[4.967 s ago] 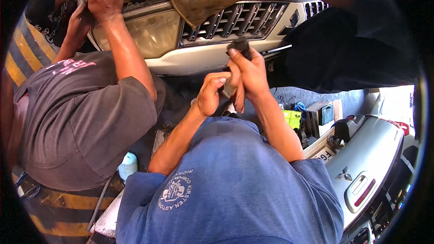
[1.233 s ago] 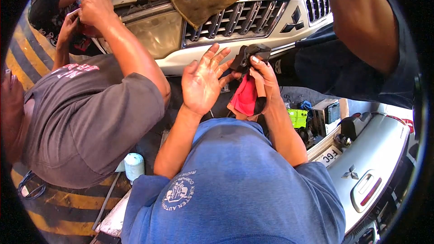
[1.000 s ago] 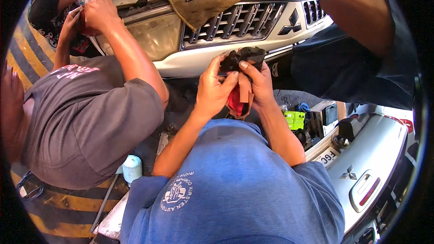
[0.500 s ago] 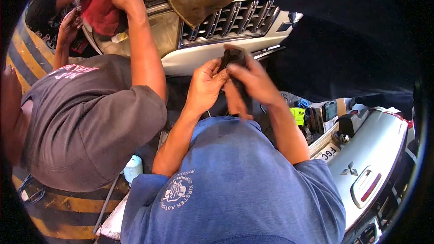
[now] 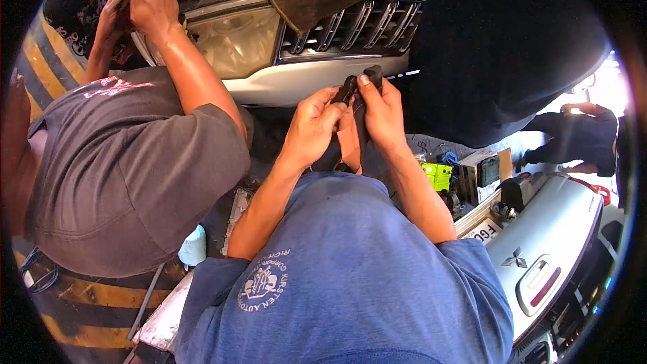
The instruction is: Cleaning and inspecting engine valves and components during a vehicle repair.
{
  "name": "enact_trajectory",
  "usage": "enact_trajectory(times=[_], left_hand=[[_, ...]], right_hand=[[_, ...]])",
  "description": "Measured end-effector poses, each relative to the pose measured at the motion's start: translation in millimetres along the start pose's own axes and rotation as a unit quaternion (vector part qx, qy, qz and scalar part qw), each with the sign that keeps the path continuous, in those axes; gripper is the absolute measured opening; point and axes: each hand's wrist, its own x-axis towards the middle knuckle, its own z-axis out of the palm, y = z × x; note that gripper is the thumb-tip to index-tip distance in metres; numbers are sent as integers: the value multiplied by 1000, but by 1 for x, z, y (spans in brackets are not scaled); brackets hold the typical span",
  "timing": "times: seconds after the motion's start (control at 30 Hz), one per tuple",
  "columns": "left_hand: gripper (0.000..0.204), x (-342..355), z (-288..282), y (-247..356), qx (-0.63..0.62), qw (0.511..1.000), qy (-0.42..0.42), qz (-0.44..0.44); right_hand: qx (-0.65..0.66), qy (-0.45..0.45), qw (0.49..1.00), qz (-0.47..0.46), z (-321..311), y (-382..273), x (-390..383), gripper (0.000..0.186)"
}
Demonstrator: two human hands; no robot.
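In front of my chest, my left hand (image 5: 309, 127) is closed, pinching a small black part (image 5: 348, 87) between thumb and fingers. Close beside it, my right hand (image 5: 384, 116) is closed around another black piece (image 5: 373, 74), its thumb pressed along the side. Whether the two black pieces are joined, I cannot tell. Beyond my hands is the front of a white vehicle, with its grille (image 5: 357, 27) and a yellowed headlight (image 5: 232, 40). A dark brown cloth (image 5: 306, 10) drapes over the edge above the grille, with several small metal pieces on it.
A co-worker in a dark shirt (image 5: 135, 175) bends over the vehicle at my left. A large dark shape (image 5: 499, 54) fills the upper right. At right are a silver vehicle's rear (image 5: 539, 243) and a bright green case (image 5: 437, 176). A light-blue object (image 5: 193, 248) stands at left.
My hands have drawn slightly apart, and the black pieces show more plainly. The co-worker's red cloth is out of sight. Another person now shows at far right.
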Motion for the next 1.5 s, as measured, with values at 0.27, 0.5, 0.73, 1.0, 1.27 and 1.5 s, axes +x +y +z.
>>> enact_trajectory(times=[0.27, 0.5, 0.73, 1.0, 1.27, 1.5], left_hand=[[26, 1, -3, -3, -22, 999, 27, -15], [34, -4, 4, -5, -33, 997, 14, 73], [41, 1, -13, -2, -423, 899, -110, 17], [35, 7, -13, -18, -420, 907, 14, -31], [25, 12, 13, -23, -369, 924, 97, 22], [17, 16, 20, -34, -104, 962, 226, 109]], right_hand=[[-37, -101, 993, -46, -1, -2, 0, 27], [96, 23, 995, 35, -15, 9, 18, 20], [436, -138, 882, 115, -53, 2, 18, 49], [429, -131, 865, 228, -48, 27, 7, 44], [73, -68, 994, -46, -14, -11, 9, 48], [-327, -62, 937, -105, 6, 5, -6, 23]])
